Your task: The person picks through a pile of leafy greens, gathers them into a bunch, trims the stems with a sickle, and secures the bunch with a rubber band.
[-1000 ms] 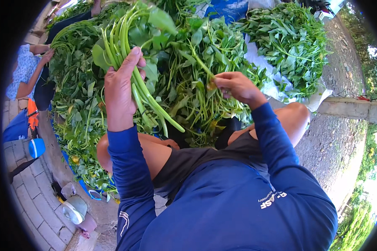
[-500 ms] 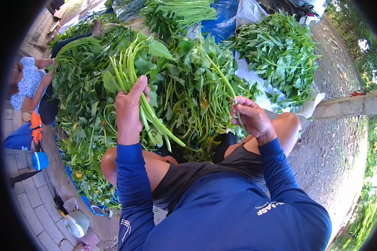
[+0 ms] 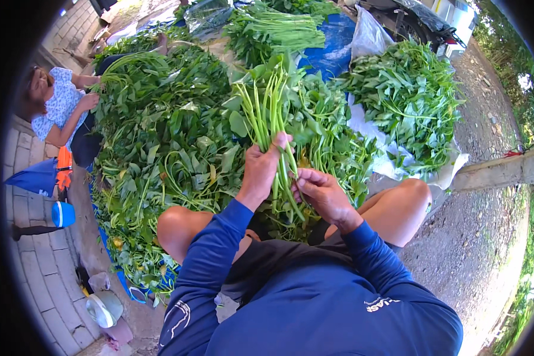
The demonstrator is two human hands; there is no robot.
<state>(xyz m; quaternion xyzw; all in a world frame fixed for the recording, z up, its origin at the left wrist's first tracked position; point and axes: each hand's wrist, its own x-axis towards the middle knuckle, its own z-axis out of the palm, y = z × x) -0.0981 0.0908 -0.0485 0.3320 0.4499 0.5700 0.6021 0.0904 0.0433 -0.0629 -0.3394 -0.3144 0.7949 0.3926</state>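
Note:
My left hand point(image 3: 261, 175) is closed round a bunch of long green stems point(image 3: 258, 115), with leaves at the far end, like water spinach. The cut ends stick out below the fist, over my lap. Close beside it, the fingers of my right hand point(image 3: 325, 194) pinch a stem against the lower part of the bunch. Both hands are in front of my crossed legs. Beyond and to the left spreads a big loose pile of leafy greens point(image 3: 178, 133).
A person point(image 3: 65, 110) sits at the left, hands on greens. Another heap of greens point(image 3: 403, 101) lies on white sheeting at the right. Bundled stems point(image 3: 279, 37) lie near a blue tarp point(image 3: 335, 44). A blue cup point(image 3: 63, 214), a pail point(image 3: 104, 310) and a concrete beam point(image 3: 504, 168) stand around.
My left hand has moved right with the bunch. The right hand has come in leftward and lower, bringing its single stem to the bunch. My view has shifted slightly.

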